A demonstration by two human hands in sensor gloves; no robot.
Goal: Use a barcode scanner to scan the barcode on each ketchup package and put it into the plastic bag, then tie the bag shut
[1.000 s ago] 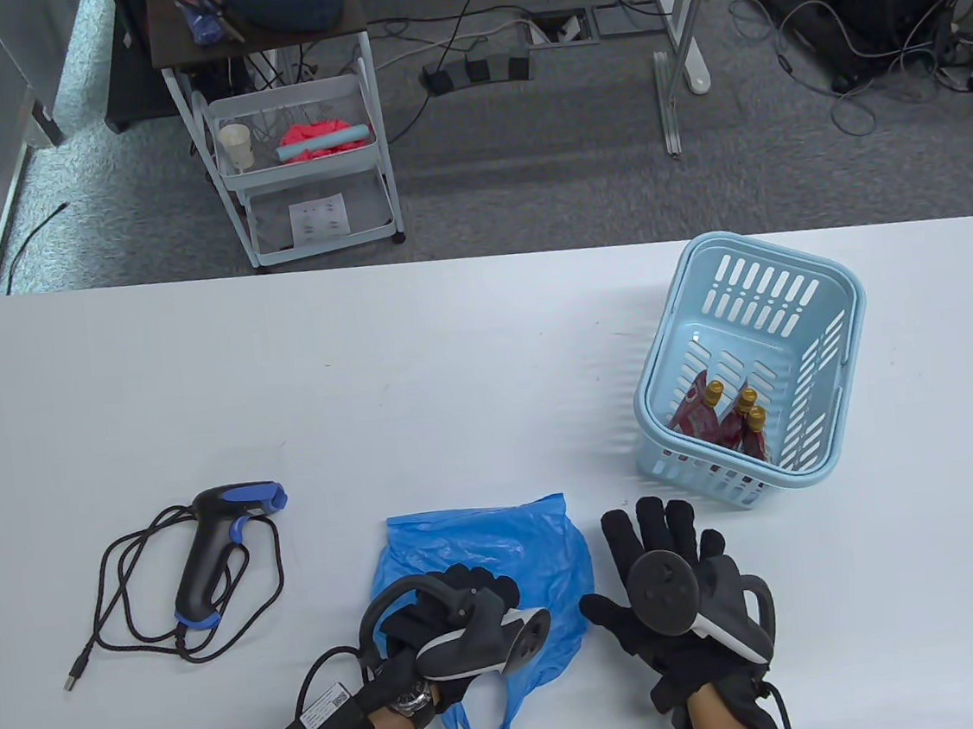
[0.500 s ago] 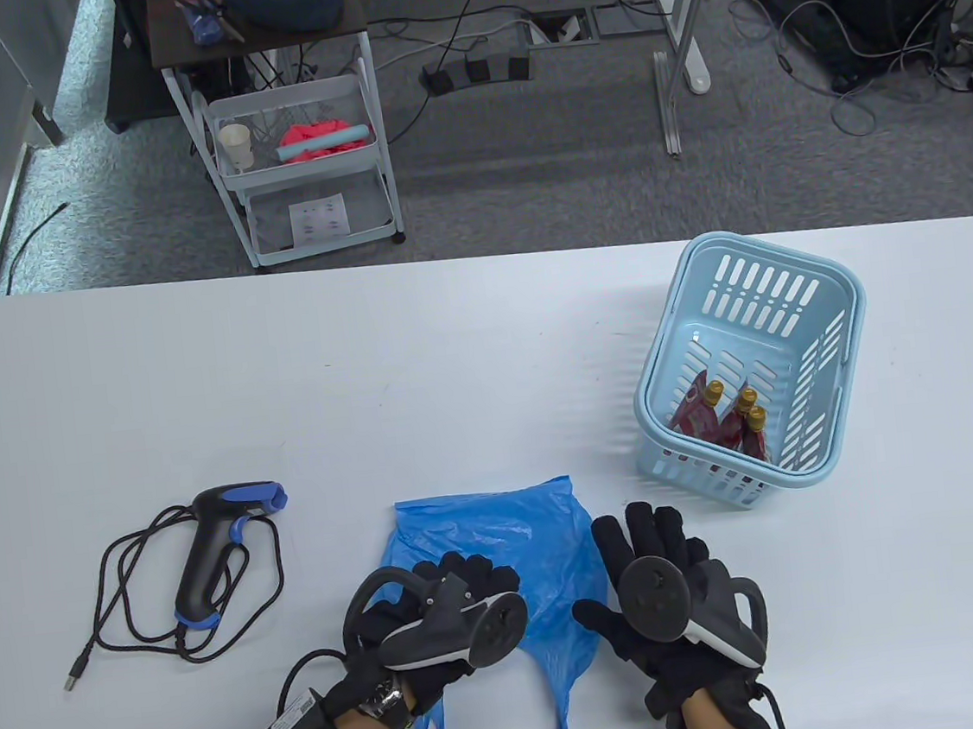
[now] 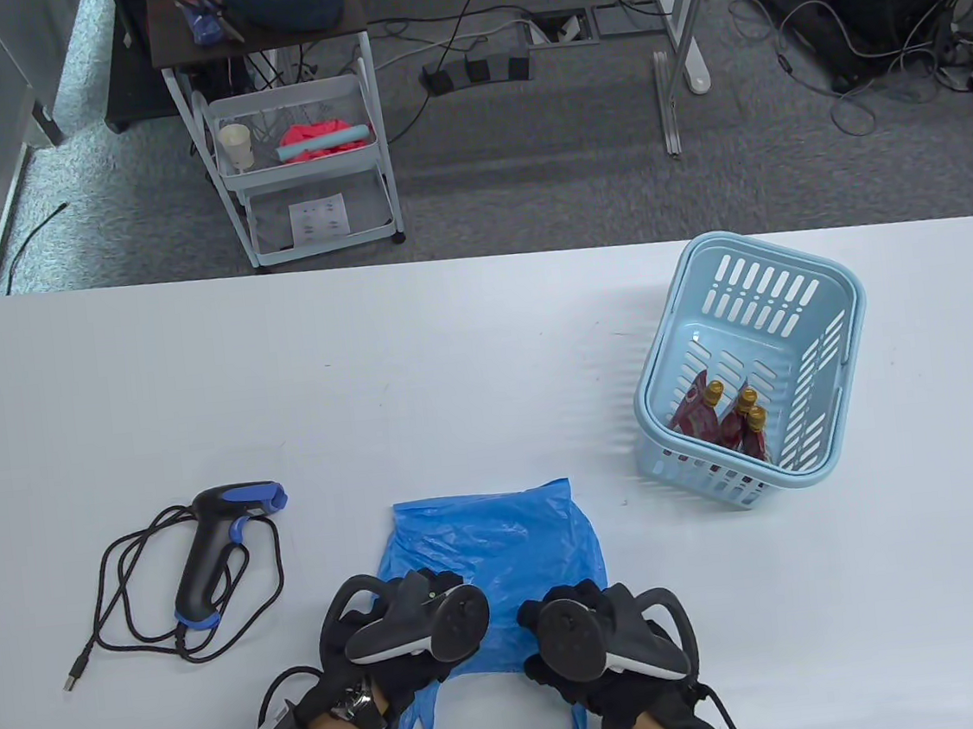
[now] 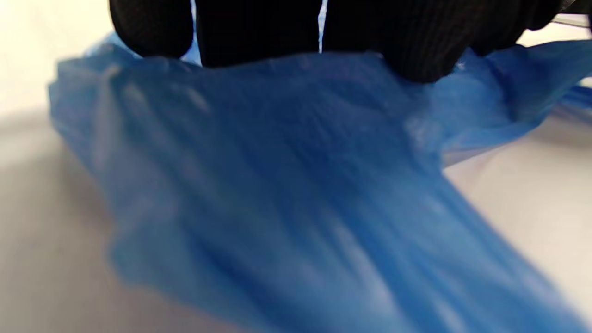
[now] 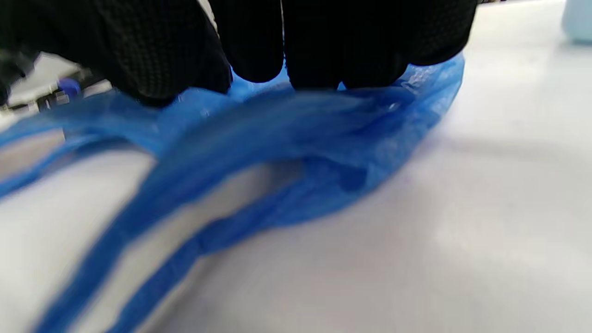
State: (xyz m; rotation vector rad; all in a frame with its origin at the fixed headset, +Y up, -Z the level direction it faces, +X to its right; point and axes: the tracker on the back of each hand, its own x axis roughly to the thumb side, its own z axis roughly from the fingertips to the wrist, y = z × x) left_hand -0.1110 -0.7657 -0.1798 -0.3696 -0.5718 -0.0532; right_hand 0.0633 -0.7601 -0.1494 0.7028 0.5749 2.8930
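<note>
Thin blue plastic bag point(image 3: 497, 546): flat under both hands. Left hand point(image 3: 403, 642) and right hand point(image 3: 589, 636) each pinch its near edge. Risk: film layers cling, mouth stays closed; film may tear.

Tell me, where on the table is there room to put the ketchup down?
Bare table stretches between the barcode scanner and the blue basket, beyond the plastic bag. The whole far left is free too. The near edge is crowded: left hand and right hand on the bag.
</note>
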